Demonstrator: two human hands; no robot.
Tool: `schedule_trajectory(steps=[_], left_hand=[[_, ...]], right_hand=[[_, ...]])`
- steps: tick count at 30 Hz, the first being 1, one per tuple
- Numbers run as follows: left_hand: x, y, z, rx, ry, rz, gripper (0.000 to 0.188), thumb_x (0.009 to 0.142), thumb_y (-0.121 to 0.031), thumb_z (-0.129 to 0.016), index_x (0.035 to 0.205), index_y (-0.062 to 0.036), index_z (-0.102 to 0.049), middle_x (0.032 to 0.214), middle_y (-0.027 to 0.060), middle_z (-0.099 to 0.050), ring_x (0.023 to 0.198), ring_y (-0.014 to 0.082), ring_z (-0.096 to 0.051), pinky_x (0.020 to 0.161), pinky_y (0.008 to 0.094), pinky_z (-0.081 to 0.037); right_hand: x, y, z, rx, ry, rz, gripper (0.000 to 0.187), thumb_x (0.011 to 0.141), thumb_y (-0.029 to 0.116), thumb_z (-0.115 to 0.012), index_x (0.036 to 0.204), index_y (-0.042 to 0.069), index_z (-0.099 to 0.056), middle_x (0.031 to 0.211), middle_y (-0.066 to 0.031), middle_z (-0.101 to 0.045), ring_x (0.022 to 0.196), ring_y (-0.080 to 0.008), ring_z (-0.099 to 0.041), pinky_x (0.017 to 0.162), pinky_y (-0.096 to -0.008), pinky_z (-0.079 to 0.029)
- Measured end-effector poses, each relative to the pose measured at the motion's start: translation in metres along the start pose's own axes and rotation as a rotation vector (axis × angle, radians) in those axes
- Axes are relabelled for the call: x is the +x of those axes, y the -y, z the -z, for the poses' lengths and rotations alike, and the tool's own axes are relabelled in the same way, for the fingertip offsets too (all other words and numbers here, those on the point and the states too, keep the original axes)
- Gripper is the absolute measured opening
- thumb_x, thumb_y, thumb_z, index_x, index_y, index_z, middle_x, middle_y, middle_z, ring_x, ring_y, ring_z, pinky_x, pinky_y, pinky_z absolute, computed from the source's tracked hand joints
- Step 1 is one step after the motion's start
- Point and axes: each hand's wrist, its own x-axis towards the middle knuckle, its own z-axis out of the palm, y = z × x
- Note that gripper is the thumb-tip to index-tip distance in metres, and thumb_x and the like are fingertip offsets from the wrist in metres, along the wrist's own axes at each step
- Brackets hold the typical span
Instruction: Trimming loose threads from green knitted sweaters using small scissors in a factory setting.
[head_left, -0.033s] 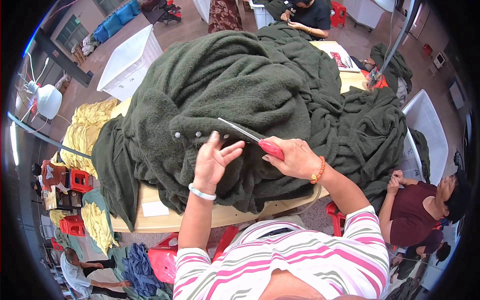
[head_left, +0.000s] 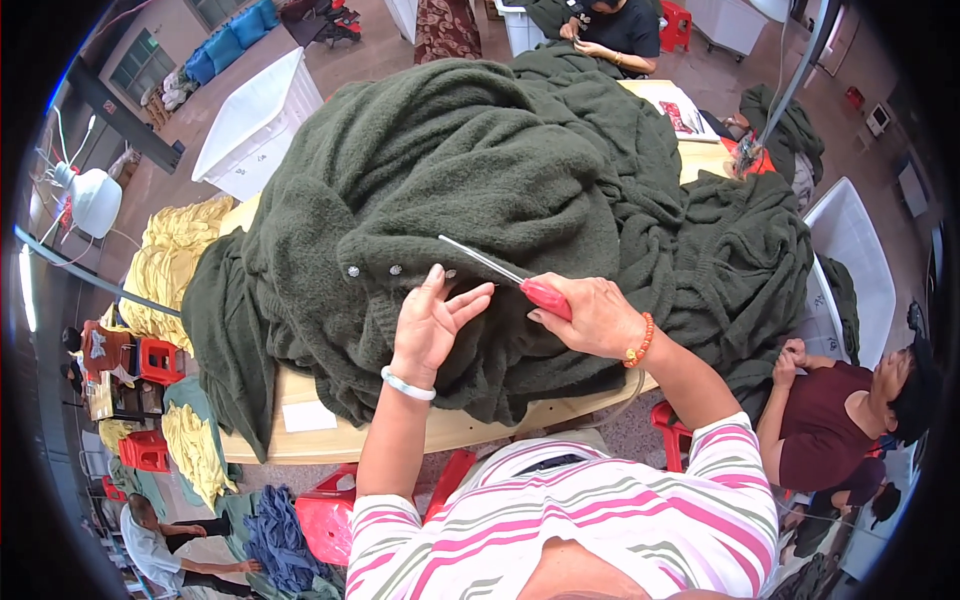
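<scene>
Both the left hand (head_left: 428,330) and the right hand (head_left: 592,315) had edged slightly to our right since the earlier frame, the tool (head_left: 547,297) with them, while the green knit (head_left: 470,180) stayed heaped on the desk (head_left: 345,442). Our left hand was released, palm up and fingers spread, holding nothing we could see, beside the rightmost of three shiny buttons (head_left: 395,269). Our right hand was wrapped round the tool's red handle, its metal shaft slanting across the knit toward the upper left.

What worried us first was the tip: it stood just beyond the left fingertips, so a slip of the right hand could have pricked them. That same tip could have caught a loop of the fuzzy yarn and pulled it, since neither hand pinned the knit flat. The heap also sagged toward the desk's near edge, and its weight could have dragged the buttons away.

We could not make out whether the shaft touched the knit or hung above it, nor how it ended; perhaps it had narrow blades. Folds hid where one garment stopped and another began. Beyond the desk, a co-worker (head_left: 630,38) had the head partly cut off by the upper edge.
</scene>
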Motion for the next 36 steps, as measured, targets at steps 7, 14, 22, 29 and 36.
schedule_trajectory(steps=[7,14,22,29,36], left_hand=[[0.01,0.006,0.005,0.013,-0.027,-0.183,0.022,0.099,-0.015,-0.049,0.095,0.0043,-0.058,0.109,0.0205,-0.062,0.105,0.0445,-0.061,0.089,0.0473,-0.056],[0.01,0.005,-0.007,0.1,-0.092,-0.167,0.022,0.099,-0.018,-0.05,0.101,0.0032,-0.056,0.109,0.0207,-0.061,0.105,0.0441,-0.062,0.088,0.0475,-0.056],[0.007,0.021,-0.007,0.122,-0.032,-0.003,0.032,0.097,-0.028,-0.055,0.106,0.0026,-0.059,0.109,0.0155,-0.063,0.095,0.0388,-0.067,0.067,0.0361,-0.062],[0.023,0.063,-0.01,0.179,-0.022,-0.019,0.024,0.096,-0.015,-0.057,0.11,0.0045,-0.058,0.107,0.0159,-0.064,0.096,0.0357,-0.067,0.08,0.0407,-0.06],[0.025,0.059,-0.018,0.2,-0.016,-0.095,0.02,0.096,-0.011,-0.056,0.108,0.005,-0.057,0.106,0.017,-0.065,0.096,0.0375,-0.067,0.081,0.0418,-0.06]], right_hand=[[-0.033,0.0,0.012,-0.098,0.182,-0.093,0.033,0.085,0.025,-0.066,0.113,0.01,-0.057,0.082,-0.0152,-0.066,0.078,-0.0372,-0.064,0.069,-0.0433,-0.051],[-0.032,0.012,0.005,-0.1,0.123,-0.111,0.032,0.085,0.027,-0.065,0.113,0.013,-0.058,0.076,-0.016,-0.066,0.076,-0.037,-0.065,0.07,-0.0459,-0.05],[-0.041,-0.009,0.005,-0.034,-0.003,-0.09,0.032,0.085,0.026,-0.065,0.112,0.012,-0.059,0.078,-0.0169,-0.066,0.076,-0.0368,-0.065,0.069,-0.0459,-0.051],[-0.067,-0.022,0.019,-0.061,-0.028,-0.166,0.033,0.084,0.027,-0.065,0.113,0.013,-0.059,0.077,-0.0168,-0.066,0.075,-0.0385,-0.064,0.069,-0.0471,-0.05],[-0.092,-0.012,0.032,-0.16,0.168,-0.256,0.032,0.085,0.03,-0.064,0.111,0.013,-0.058,0.075,-0.0168,-0.066,0.076,-0.037,-0.065,0.072,-0.047,-0.05]])
